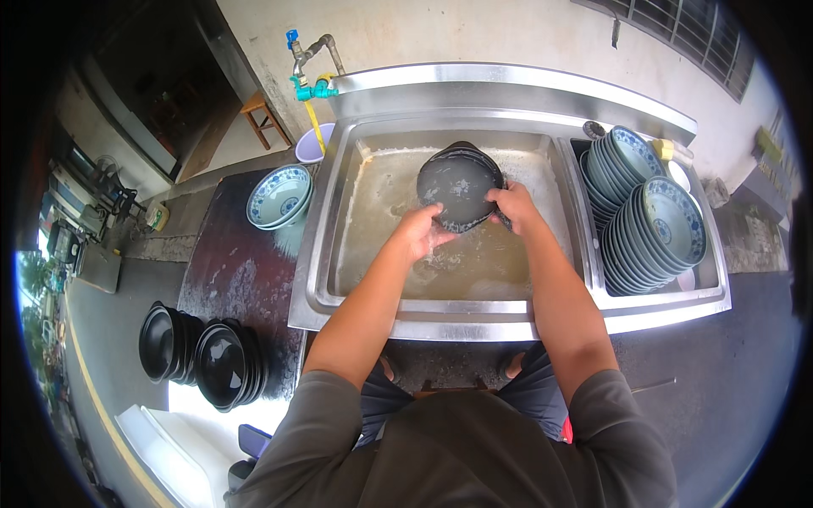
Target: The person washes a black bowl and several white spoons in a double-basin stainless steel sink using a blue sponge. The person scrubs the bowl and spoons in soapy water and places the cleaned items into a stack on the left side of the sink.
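Observation:
Both my hands grip a round black bowl (458, 184) over the cloudy water (381, 235) of a stainless steel sink (438, 317). My left hand (424, 233) holds its lower left rim, thumb on top and fingers beneath. On the right side, my right hand (516, 204) pinches the rim, and something dark and textured shows by its fingers, too hidden to name. Murky liquid with foam patches lies inside the bowl. Behind it another black rim peeks out, so a second bowl may be beneath.
Stacked blue-and-white bowls (673, 228) fill the right compartment. Two similar bowls (279, 197) stand on the dark tabletop (238, 254) at left. Nearer me are stacks of black bowls (222, 365). A tap (303, 66) with a yellow hose rises beside a lilac bucket (311, 143).

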Motion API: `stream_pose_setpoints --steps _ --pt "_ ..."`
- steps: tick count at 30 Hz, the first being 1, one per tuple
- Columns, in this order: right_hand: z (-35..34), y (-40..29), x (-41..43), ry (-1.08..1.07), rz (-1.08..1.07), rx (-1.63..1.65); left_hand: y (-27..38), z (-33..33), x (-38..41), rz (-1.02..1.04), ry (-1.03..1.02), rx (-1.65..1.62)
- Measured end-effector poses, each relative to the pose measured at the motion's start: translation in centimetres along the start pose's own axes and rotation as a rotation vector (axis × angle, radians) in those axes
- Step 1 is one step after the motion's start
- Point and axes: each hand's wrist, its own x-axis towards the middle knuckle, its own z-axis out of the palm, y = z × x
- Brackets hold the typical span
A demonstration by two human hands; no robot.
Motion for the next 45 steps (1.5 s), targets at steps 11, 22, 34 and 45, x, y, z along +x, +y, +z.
stream_pose_setpoints --steps 11,22,34,45 --pt "1.6 0.0 -0.1 0.112 -0.246 0.095 0.0 2.0 -1.6 0.017 -0.168 0.152" --pt "2.2 -1.4 -1.0 0.303 -0.653 -0.351 0.3 1.5 -1.3 0.146 0.001 0.176" --pt "2.5 -3.1 -3.0 0.383 -0.586 -0.402 0.6 1.5 -1.0 0.337 0.179 0.293" --pt "2.5 -4.6 -3.8 0.682 -0.606 -0.4 0.7 2.4 -2.1 0.296 0.133 0.081"
